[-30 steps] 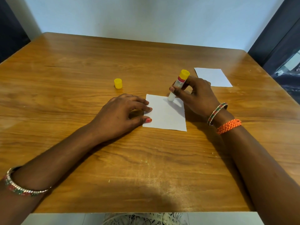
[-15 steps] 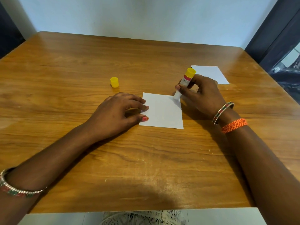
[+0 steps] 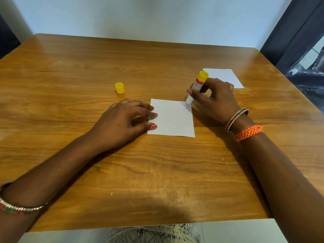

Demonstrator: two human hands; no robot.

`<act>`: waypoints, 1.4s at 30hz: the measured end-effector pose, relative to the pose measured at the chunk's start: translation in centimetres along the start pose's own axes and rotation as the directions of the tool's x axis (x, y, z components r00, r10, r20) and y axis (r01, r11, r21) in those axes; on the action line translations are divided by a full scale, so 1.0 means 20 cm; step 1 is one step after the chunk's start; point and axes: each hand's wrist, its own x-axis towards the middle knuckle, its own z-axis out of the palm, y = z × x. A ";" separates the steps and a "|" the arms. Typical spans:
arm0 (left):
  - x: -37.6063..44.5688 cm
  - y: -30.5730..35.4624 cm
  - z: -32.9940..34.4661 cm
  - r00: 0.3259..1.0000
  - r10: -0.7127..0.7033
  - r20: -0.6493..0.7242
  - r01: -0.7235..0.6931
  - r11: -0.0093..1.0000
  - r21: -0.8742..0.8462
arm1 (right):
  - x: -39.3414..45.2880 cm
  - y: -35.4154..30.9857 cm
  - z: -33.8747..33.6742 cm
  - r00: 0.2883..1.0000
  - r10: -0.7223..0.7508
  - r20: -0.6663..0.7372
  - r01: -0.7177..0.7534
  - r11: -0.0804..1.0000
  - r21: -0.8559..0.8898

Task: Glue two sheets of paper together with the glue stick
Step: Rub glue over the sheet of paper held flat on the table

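Right hand (image 3: 214, 99) tilts glue stick (image 3: 197, 86) onto paper (image 3: 173, 118).

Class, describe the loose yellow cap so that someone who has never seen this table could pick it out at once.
Start with the wooden table and find the white sheet pinned under the left hand. Just beyond that hand, to the left of the sheet's far corner, the yellow cap stands alone on bare wood. Unlike the yellow end of the glue stick in the right hand, nothing touches it.
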 end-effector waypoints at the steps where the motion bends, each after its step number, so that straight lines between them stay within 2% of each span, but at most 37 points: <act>1: 0.00 0.00 0.00 1.000 -0.001 -0.002 0.001 1.000 -0.001 | 0.00 0.00 0.00 1.000 0.001 0.003 -0.001 1.000 -0.004; 25: -0.01 0.02 -0.01 1.000 -0.014 0.002 0.014 1.000 0.011 | -0.15 -0.07 -0.05 0.999 0.041 0.016 -0.042 0.999 0.021; 42: -0.01 0.03 0.00 1.000 -0.001 -0.019 0.002 0.999 0.036 | -0.34 -0.11 -0.10 0.998 0.003 0.058 -0.007 0.998 0.068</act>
